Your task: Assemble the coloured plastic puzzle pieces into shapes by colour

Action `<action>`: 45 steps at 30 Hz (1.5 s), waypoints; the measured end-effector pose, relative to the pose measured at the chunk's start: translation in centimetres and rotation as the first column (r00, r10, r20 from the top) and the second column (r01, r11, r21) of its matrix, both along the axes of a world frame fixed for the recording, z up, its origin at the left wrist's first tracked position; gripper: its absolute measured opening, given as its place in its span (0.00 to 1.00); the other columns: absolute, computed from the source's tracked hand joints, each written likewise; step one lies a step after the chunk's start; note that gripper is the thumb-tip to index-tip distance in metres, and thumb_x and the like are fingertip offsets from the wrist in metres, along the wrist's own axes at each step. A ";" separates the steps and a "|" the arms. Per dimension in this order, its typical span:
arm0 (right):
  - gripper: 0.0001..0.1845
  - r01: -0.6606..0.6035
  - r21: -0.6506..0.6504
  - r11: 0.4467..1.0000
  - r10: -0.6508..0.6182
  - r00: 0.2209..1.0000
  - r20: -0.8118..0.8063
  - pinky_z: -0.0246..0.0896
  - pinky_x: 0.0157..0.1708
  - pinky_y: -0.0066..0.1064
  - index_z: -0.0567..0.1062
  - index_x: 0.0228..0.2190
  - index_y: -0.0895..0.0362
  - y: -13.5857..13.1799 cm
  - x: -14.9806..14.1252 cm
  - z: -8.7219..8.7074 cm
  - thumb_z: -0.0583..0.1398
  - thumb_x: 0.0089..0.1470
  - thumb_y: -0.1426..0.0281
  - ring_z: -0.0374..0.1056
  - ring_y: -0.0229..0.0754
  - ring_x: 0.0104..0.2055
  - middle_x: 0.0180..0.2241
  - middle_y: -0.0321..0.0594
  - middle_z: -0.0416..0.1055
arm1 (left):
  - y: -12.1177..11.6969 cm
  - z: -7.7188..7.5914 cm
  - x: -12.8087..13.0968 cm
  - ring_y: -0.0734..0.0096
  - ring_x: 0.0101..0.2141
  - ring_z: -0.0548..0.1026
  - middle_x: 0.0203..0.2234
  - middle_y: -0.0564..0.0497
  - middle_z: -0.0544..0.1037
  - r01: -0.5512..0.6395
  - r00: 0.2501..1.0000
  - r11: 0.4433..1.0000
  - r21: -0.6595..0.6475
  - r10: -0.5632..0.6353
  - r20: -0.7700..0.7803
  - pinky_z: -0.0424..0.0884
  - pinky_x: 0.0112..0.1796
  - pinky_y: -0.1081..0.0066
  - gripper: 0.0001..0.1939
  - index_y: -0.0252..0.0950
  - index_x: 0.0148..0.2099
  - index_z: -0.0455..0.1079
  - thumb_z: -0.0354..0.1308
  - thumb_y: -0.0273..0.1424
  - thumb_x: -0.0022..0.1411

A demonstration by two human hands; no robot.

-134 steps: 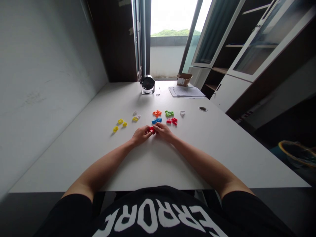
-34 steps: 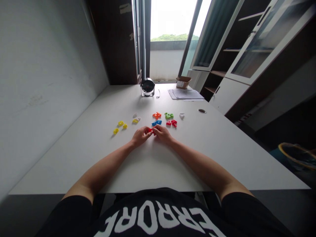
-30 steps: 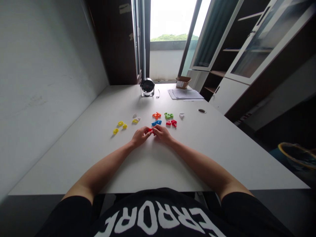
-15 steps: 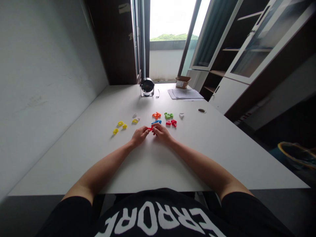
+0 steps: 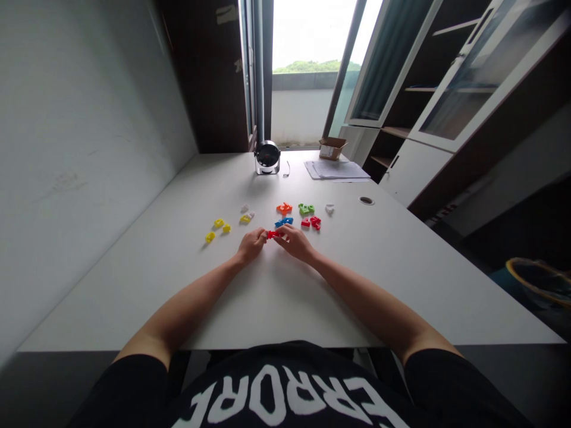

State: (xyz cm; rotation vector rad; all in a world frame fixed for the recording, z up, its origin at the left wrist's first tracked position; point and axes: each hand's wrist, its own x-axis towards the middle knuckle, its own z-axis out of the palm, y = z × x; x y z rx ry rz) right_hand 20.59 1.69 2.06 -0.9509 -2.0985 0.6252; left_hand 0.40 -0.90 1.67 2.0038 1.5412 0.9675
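1. Left hand [image 5: 252, 245]: we find the thumb and fingers closed on the left end of a small red item [image 5: 271, 235].
2. Right hand [image 5: 295, 243]: we note its fingertips pinching the right end of the same item, its palm turned down.
3. Red item: located between the two hands, above the near-middle part of the white table [image 5: 276, 297]. We cannot tell whether it is one part or several joined.
4. Adjacent parts: we record blue parts [image 5: 284, 222] just beyond the right fingers — orange parts [image 5: 284, 208] lie behind them. Loose red parts [image 5: 315, 223] sit to the right, with green parts [image 5: 306, 208] behind.
5. Left of the hands: we observe scattered yellow parts [image 5: 226, 227], apart from the left hand.
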 end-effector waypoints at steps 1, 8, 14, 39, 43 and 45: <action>0.11 0.006 0.031 0.999 -0.008 0.997 0.071 0.61 0.35 0.31 0.76 0.34 0.54 0.0 0.3 0.2 0.59 0.61 0.60 0.66 0.40 0.33 0.37 0.42 0.73 | 0.2 -0.1 -0.1 0.69 0.29 0.73 0.28 0.52 0.77 -0.025 1.000 1.000 0.007 0.025 -0.012 0.65 0.33 0.70 0.19 0.38 0.35 0.71 0.44 0.40 0.70; 0.06 -0.022 0.095 0.995 -0.022 0.897 0.442 0.52 0.29 0.29 0.75 0.33 0.54 0.4 2.4 0.3 0.65 0.52 0.67 0.67 0.43 0.36 0.37 0.43 0.72 | 1.8 0.5 -2.6 0.57 0.42 0.72 0.39 0.44 0.77 -0.215 0.956 0.954 0.207 0.249 -0.155 0.65 0.47 0.60 0.11 0.37 0.40 0.73 0.50 0.33 0.65; 0.07 -0.084 0.014 0.996 0.070 0.901 0.427 0.55 0.30 0.28 0.77 0.36 0.54 1.4 3.5 0.6 0.65 0.52 0.70 0.66 0.41 0.34 0.39 0.43 0.72 | 3.2 0.0 -4.8 0.51 0.54 0.66 0.53 0.43 0.73 -0.279 0.901 0.919 0.277 0.351 -0.255 0.60 0.57 0.55 0.17 0.39 0.53 0.73 0.49 0.31 0.65; 0.07 0.025 0.097 0.995 -0.048 0.970 0.239 0.57 0.32 0.30 0.78 0.36 0.52 0.7 2.1 -0.9 0.60 0.56 0.65 0.67 0.42 0.35 0.39 0.41 0.73 | 2.9 -0.5 -4.6 0.51 0.50 0.67 0.50 0.42 0.72 -0.233 0.881 0.945 0.228 0.304 -0.362 0.63 0.53 0.57 0.19 0.41 0.55 0.72 0.54 0.31 0.62; 0.05 0.059 0.148 0.987 -0.091 0.972 0.218 0.58 0.35 0.32 0.75 0.33 0.53 1.1 2.2 -0.8 0.58 0.56 0.68 0.66 0.43 0.35 0.37 0.41 0.73 | 3.0 -0.7 -4.8 0.52 0.49 0.69 0.48 0.43 0.74 -0.214 0.884 0.955 0.206 0.279 -0.376 0.64 0.51 0.58 0.17 0.41 0.51 0.75 0.54 0.27 0.60; 0.05 0.162 0.216 0.963 -0.205 0.960 0.189 0.59 0.39 0.34 0.74 0.33 0.54 1.9 2.6 -0.8 0.58 0.57 0.69 0.66 0.45 0.38 0.37 0.43 0.72 | 3.0 -0.9 -4.8 0.53 0.48 0.70 0.47 0.43 0.75 -0.189 0.888 0.965 0.180 0.246 -0.387 0.64 0.51 0.57 0.15 0.41 0.48 0.76 0.54 0.26 0.60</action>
